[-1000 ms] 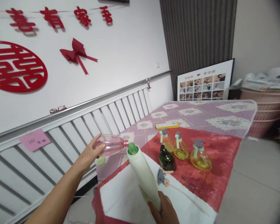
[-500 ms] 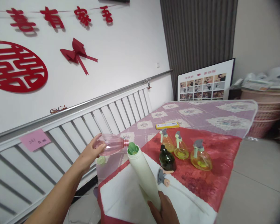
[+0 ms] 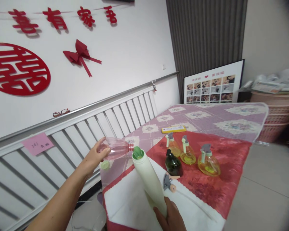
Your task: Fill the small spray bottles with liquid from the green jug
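My left hand [image 3: 98, 156] is closed round the base of a clear pink bottle [image 3: 117, 148]. The bottle lies tipped on its side in the air, its threaded neck close to the mouth of a tall pale-green flask [image 3: 148, 179]. Low on that flask my right hand [image 3: 171, 215] is wrapped, keeping it leaning to the upper left. A green piece [image 3: 137, 150] shows in the flask's mouth; its shape is partly hidden. Beside the flask, a grey spray head [image 3: 168, 183] with a peach trigger and thin tube lies on a white cloth [image 3: 125, 202].
Spray bottles with yellow liquid [image 3: 209, 165] and a dark green bottle [image 3: 173, 165] stand on a red cloth [image 3: 231, 160]. Behind them lies a yellow-edged case [image 3: 173, 129]. A white radiator [image 3: 103, 123] runs along the left; stacked pink baskets [image 3: 274, 117] stand right.
Both hands keep hold of the bottle and the flask in nearly the same pose. The whole view has shifted very slightly.
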Demonstrator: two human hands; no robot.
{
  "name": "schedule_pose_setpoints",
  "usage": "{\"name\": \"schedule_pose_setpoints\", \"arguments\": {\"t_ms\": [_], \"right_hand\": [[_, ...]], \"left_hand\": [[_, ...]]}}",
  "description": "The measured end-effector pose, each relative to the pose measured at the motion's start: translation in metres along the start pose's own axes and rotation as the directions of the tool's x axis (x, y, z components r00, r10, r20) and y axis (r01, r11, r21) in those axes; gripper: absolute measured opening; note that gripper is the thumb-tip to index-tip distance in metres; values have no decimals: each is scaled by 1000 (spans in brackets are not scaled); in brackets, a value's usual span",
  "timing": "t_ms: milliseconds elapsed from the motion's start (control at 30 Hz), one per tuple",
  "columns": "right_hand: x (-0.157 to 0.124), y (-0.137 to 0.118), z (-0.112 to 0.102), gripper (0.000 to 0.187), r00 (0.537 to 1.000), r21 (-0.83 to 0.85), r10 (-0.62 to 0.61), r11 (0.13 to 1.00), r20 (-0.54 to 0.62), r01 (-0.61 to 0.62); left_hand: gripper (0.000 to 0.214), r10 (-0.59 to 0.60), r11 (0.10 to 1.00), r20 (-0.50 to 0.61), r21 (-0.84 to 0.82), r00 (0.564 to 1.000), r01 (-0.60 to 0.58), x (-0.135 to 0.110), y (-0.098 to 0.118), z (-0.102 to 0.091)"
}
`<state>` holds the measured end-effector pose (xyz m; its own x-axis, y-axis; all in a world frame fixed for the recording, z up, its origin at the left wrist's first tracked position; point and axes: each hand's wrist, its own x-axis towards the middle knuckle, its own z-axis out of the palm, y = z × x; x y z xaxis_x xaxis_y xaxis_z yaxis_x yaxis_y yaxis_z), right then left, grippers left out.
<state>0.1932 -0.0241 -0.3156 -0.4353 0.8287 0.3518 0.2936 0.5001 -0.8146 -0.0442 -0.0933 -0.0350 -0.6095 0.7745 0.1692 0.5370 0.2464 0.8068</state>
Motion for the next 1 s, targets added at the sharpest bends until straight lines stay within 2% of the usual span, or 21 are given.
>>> {"name": "schedule_pose_setpoints", "arguments": {"t_ms": [167, 433, 1000], "right_hand": [[0, 2, 2, 37, 1000, -1, -1, 1000, -27, 1], [0, -1, -1, 32, 1000, 15, 1, 1000, -5, -1], [0, 1, 0, 34, 999, 4, 2, 1000, 34, -2]], "left_hand": [[79, 3, 1000, 11, -6, 1000, -3, 1, 0, 0], [78, -6, 1000, 19, 16, 1000, 6, -2, 5, -1], [78, -15, 1000, 27, 4, 1000, 15, -1, 5, -1]]}}
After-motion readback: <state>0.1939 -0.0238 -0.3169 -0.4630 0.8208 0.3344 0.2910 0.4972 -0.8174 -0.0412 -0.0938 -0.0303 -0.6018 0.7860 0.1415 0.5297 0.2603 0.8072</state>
